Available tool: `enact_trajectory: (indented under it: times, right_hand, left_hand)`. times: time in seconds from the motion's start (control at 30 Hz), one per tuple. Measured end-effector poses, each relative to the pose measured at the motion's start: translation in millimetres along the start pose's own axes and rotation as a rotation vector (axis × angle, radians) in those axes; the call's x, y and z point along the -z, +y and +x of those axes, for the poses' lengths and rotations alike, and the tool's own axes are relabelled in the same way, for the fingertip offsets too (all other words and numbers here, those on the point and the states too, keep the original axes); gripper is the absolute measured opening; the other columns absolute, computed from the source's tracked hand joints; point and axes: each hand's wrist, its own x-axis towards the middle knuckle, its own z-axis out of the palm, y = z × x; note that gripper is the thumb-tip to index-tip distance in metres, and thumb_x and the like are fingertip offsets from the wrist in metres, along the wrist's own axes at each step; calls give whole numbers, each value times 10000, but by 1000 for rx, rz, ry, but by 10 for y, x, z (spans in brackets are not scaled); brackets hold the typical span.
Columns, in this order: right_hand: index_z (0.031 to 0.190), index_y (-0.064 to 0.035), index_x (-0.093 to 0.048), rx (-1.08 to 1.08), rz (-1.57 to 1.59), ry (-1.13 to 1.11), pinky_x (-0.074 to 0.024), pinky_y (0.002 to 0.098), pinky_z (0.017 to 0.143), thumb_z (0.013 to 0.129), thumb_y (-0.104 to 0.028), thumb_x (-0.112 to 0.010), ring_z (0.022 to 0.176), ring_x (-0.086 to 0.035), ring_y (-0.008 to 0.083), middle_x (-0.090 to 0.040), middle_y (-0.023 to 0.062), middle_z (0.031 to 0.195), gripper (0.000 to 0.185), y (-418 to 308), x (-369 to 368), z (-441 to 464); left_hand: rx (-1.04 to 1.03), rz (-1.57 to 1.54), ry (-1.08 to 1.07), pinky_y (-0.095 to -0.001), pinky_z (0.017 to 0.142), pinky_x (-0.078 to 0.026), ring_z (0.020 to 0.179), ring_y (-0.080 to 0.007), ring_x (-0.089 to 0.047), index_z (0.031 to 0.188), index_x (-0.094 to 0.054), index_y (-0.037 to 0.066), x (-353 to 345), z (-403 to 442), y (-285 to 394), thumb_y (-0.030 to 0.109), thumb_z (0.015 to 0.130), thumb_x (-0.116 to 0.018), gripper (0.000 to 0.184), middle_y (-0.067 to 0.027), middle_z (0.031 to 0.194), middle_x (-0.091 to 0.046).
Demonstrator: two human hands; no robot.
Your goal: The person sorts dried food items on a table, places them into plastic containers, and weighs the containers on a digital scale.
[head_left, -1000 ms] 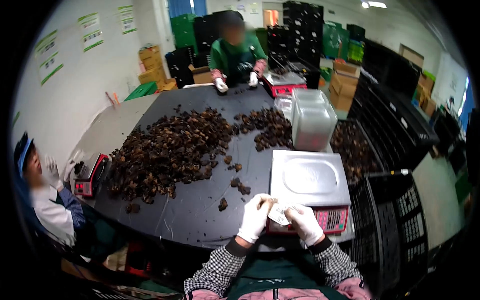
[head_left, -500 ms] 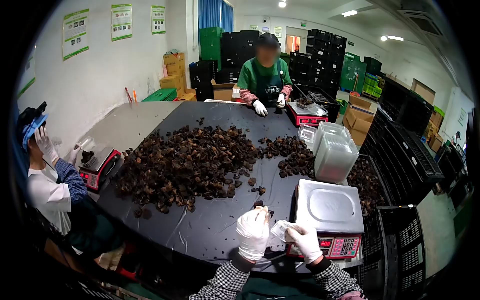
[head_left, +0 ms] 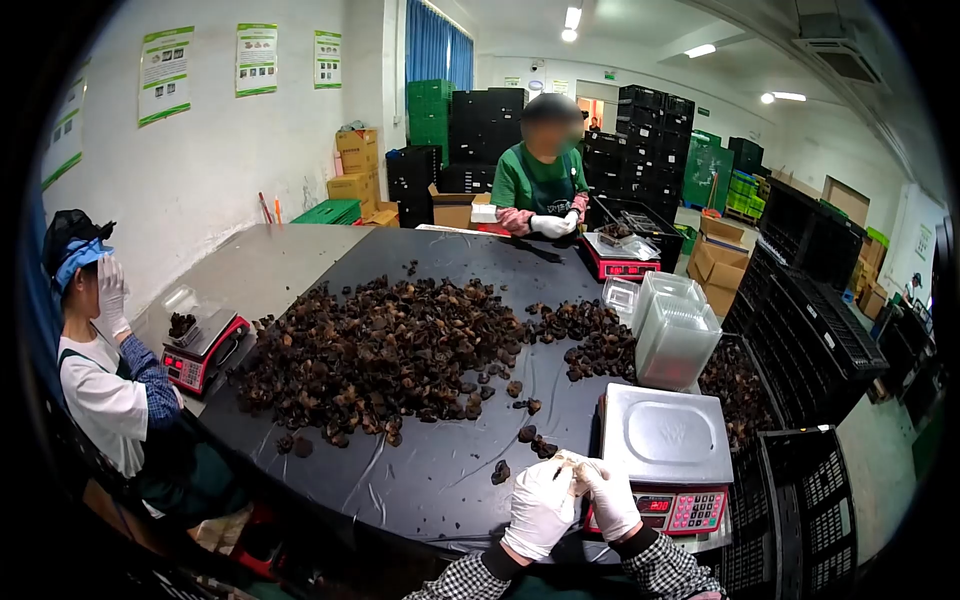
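Both white-gloved hands meet at the table's near edge, just left of a digital scale (head_left: 668, 440) with a bare metal pan. My left hand (head_left: 540, 508) is closed, its fingertips pressed against those of my right hand (head_left: 610, 497). The right hand is closed in a pinch too. Whatever lies between the fingertips is hidden by the gloves. Just beyond my left hand lie a few loose dark wood ear mushrooms (head_left: 500, 472). Farther off spreads a large heap of wood ear mushrooms (head_left: 390, 350).
Stacked clear plastic boxes (head_left: 677, 345) stand behind the scale. Black crates (head_left: 805, 500) flank the table's right side. A co-worker (head_left: 545, 185) stands across by another scale (head_left: 620, 262); a second person (head_left: 115, 370) sits left beside a third scale (head_left: 205, 355).
My hands have come together; the small printed label in my right hand is now hidden. The view has shifted. The co-worker opposite has brought both hands together.
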Motion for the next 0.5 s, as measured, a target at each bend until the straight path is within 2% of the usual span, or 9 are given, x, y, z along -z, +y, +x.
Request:
enact_trajectory:
  times: [0.03, 0.13, 0.17, 0.27, 0.3, 0.37, 0.43, 0.47, 0.5]
  right_hand:
    - [1152, 52, -696, 16, -25, 60, -493, 229, 746, 1000, -202, -646, 839, -620, 72, -713, 40, 1007, 301, 2, -22, 2]
    - [1072, 40, -712, -15, 85, 58, -473, 224, 709, 989, -184, -659, 785, -599, 70, -711, 42, 968, 244, 121, 105, 70]
    - [988, 31, -719, -34, 105, 75, -474, 230, 690, 969, -151, -671, 743, -595, 79, -706, 39, 897, 189, 107, 127, 46]
    - [998, 28, -714, -13, -5, 1, -474, 210, 676, 967, -157, -674, 727, -587, 58, -685, 3, 844, 192, 187, 280, 81]
    - [992, 30, -716, 10, -32, 26, -479, 214, 675, 967, -148, -670, 723, -591, 61, -684, 2, 835, 186, 174, 260, 79]
    - [980, 34, -719, 58, -78, 81, -490, 222, 671, 966, -130, -662, 715, -598, 67, -681, -1, 817, 174, 147, 207, 61]
    - [994, 32, -718, 157, -302, 50, -509, 241, 672, 967, -128, -663, 717, -612, 73, -692, 16, 816, 171, 196, 252, 31]
    - [1000, 32, -718, 204, -414, 36, -519, 251, 672, 968, -126, -663, 718, -619, 76, -697, 25, 816, 170, 213, 270, 18]
    - [1032, 9, -720, 344, -643, -7, -545, 282, 679, 957, -129, -674, 705, -654, 116, -718, 73, 819, 163, 188, 253, -13]
  left_hand:
    - [29, -18, -56, -457, 886, -498, 997, -349, -643, 1066, -690, -10, -9, -32, 12, 125, 853, -692, 252, -166, 1069, -684]
    - [11, -88, -34, -460, 896, -495, 1002, -347, -643, 1083, -695, 7, -40, -80, 2, 144, 852, -699, 269, -158, 1075, -685]
    - [43, -105, -51, -436, 892, -517, 996, -332, -668, 1089, -722, 26, -11, -86, 2, 147, 860, -718, 259, -144, 1086, -715]
    - [134, -377, -22, -396, 876, -544, 972, -298, -701, 1078, -749, 39, -20, -130, -93, 101, 863, -736, 224, -124, 1084, -745]
    - [239, -468, -11, -362, 860, -561, 955, -272, -721, 1070, -765, 51, 41, -123, -57, 48, 860, -742, 211, -115, 1083, -760]
    - [267, -398, 115, -358, 877, -555, 969, -263, -716, 1083, -760, 53, 201, -55, 12, 25, 849, -741, 236, -108, 1092, -758]
    - [215, -257, 192, -345, 898, -546, 1006, -249, -703, 1109, -749, 61, 235, -57, -38, 0, 827, -745, 289, -93, 1112, -753]
    - [184, -254, 144, -344, 911, -540, 1024, -248, -696, 1129, -739, 62, 240, -70, -34, -12, 821, -742, 317, -91, 1127, -747]
    - [152, -250, 96, -344, 923, -534, 1043, -246, -689, 1150, -730, 62, 247, -74, -18, -23, 816, -738, 345, -89, 1142, -741]
